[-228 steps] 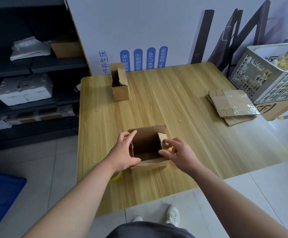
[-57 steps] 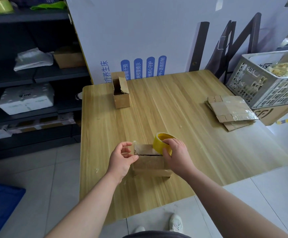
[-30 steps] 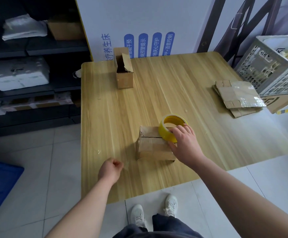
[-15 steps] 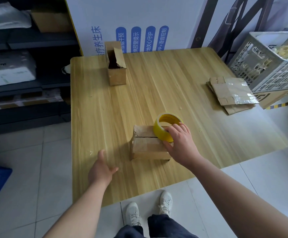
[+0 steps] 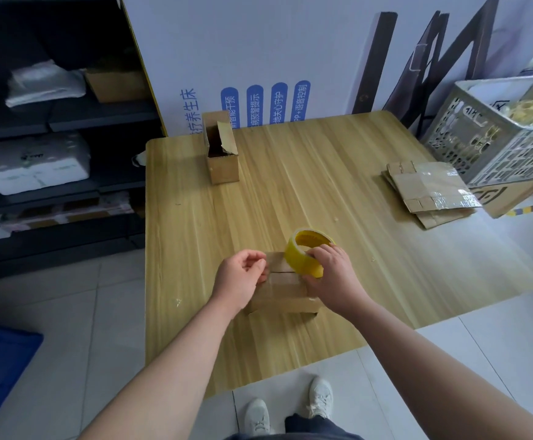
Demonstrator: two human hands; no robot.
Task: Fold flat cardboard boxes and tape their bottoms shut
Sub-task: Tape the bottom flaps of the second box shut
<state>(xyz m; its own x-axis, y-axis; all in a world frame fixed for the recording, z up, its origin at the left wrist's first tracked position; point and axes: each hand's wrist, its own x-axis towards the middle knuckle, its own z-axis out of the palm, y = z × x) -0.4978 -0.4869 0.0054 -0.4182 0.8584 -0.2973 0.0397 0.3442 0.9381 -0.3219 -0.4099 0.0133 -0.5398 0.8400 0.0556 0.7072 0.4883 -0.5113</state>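
Fingers (image 5: 320,251) of the right hand (image 5: 331,281) grip a tape roll (image 5: 300,261) on the box (image 5: 285,293) near the tabletop's (image 5: 290,185) front edge; the left hand (image 5: 239,277) curls against the box, its grasp unclear.

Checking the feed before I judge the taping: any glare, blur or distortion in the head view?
Head view: yellow tape roll and box sharp; glare off the flat cardboard stack; wide-angle stretch toward the edges; shelves at left dark.
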